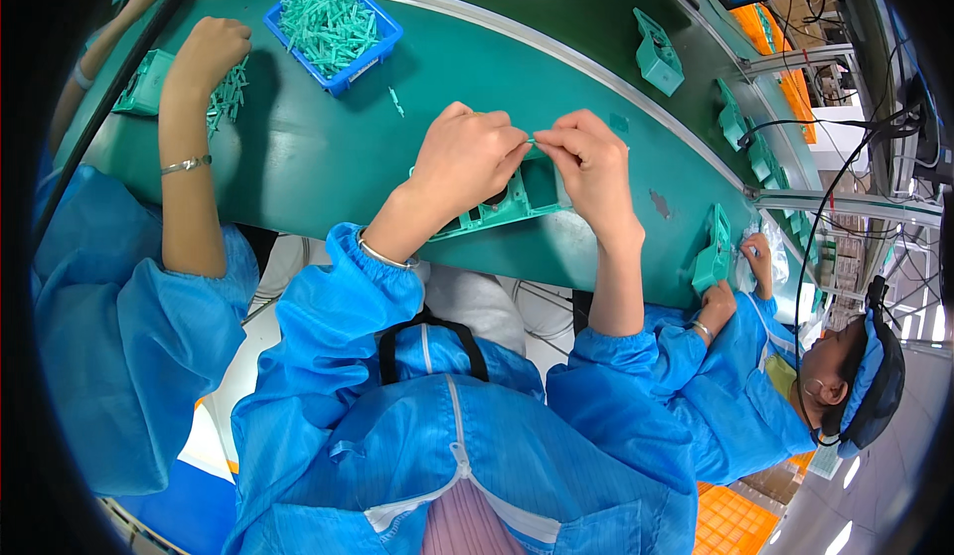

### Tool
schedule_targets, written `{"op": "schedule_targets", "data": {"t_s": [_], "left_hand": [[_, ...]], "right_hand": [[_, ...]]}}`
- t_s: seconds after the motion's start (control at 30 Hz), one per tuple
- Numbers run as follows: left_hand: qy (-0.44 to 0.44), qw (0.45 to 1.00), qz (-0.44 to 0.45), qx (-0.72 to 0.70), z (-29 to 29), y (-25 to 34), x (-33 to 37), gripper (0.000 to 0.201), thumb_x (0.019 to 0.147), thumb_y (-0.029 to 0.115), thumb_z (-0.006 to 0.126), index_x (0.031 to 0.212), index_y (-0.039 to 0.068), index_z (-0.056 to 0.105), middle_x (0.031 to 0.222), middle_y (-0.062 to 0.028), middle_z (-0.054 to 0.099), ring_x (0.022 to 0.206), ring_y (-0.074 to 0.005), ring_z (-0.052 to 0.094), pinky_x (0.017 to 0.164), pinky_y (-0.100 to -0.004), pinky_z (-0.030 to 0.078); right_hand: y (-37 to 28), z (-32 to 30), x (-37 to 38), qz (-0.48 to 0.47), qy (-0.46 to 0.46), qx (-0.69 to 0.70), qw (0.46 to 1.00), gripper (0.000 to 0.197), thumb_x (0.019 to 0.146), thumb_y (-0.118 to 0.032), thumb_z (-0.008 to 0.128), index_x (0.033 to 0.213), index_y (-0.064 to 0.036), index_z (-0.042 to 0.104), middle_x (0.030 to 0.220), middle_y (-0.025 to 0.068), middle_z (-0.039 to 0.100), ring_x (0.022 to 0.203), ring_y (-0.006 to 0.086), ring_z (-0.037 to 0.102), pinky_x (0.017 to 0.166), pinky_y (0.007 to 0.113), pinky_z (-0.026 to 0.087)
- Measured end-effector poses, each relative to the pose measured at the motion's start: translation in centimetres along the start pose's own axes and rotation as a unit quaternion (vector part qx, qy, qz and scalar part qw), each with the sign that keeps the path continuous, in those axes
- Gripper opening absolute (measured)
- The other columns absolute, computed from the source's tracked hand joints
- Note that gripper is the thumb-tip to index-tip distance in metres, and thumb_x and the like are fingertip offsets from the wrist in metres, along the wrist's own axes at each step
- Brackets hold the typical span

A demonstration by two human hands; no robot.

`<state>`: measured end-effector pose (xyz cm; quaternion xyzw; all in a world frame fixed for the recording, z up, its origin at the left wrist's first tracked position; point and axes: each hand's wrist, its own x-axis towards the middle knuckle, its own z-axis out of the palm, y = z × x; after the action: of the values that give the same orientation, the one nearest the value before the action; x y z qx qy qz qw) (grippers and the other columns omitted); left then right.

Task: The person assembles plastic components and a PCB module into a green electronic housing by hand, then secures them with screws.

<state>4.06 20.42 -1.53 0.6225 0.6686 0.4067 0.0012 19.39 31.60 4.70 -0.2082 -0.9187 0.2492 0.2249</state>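
Observation:
My left hand (469, 158) and my right hand (588, 162) meet fingertip to fingertip, each in a pinch. Between them shows a sliver of a small pale-green plastic piece (532, 141), mostly covered by the fingers. Just below the hands, a green plastic housing (512, 209) with open compartments lies on the green table (328, 172); my left hand hides part of it. A blue bin (355, 76) heaped with slim green plastic pieces (328, 26) stands beyond my left hand. One loose green piece (397, 102) lies on the table near the bin.
At left, a co-worker's hand (211, 50) is over a pile of green pieces (228, 96) beside another housing (149, 82). At right, a second co-worker's hands (717, 307) are at a housing (713, 249). More housings (658, 54) stand past the metal rail (556, 50). Cables hang at right.

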Motion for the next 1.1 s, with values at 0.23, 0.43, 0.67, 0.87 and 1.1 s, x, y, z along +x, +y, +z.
{"op": "schedule_targets", "data": {"t_s": [0.23,0.43,0.67,0.87,1.1], "left_hand": [[0.023,0.999,0.008,-0.032,0.3,-0.4,-0.1,0.009,0.091,0.017,0.076,0.09,0.008,0.079,0.076,-0.0062,0.064,0.07,-0.0284,0.062,0.074,-0.0404,0.045],[0.039,0.999,0.007,-0.023,0.3,-0.4,-0.2,0.009,0.091,0.016,0.076,0.09,0.008,0.079,0.073,-0.0055,0.062,0.069,-0.0276,0.06,0.074,-0.0395,0.044],[0.009,0.999,-0.028,-0.03,0.0,-0.1,-0.1,0.012,0.091,0.018,0.075,0.086,0.008,0.079,0.073,-0.0048,0.063,0.07,-0.0265,0.061,0.074,-0.0394,0.041],[0.021,0.998,-0.03,-0.054,0.2,-0.4,-0.1,0.012,0.09,0.018,0.075,0.085,0.008,0.079,0.074,-0.0049,0.064,0.069,-0.0265,0.061,0.074,-0.0393,0.041],[0.032,0.997,-0.024,-0.063,0.3,-0.7,-0.2,0.011,0.09,0.018,0.075,0.086,0.008,0.08,0.073,-0.0052,0.064,0.069,-0.0266,0.061,0.073,-0.0393,0.041]], "right_hand": [[0.1,0.0,0.4,-0.001,-0.016,0.007,1.0,0.013,0.087,0.004,0.074,0.099,0.0019,0.077,0.094,0.0148,0.068,0.081,0.033,0.068,0.07,0.041,0.054],[-0.2,0.2,0.7,0.01,-0.022,0.005,1.0,0.012,0.086,0.005,0.074,0.097,0.0019,0.078,0.093,0.0145,0.069,0.081,0.0323,0.069,0.07,0.039,0.054],[-0.1,0.1,0.8,0.023,-0.017,0.019,0.999,0.013,0.084,0.006,0.075,0.096,0.0013,0.079,0.091,0.014,0.07,0.079,0.0302,0.069,0.068,0.039,0.054],[0.3,0.2,1.2,0.001,-0.026,0.014,1.0,0.014,0.084,0.007,0.075,0.096,0.001,0.08,0.089,0.0089,0.067,0.068,0.0183,0.063,0.061,0.031,0.049],[0.0,0.5,1.1,0.022,-0.023,0.002,0.999,0.015,0.084,0.007,0.073,0.096,0.0008,0.08,0.089,0.0122,0.068,0.072,0.0243,0.065,0.063,0.036,0.051]]}}
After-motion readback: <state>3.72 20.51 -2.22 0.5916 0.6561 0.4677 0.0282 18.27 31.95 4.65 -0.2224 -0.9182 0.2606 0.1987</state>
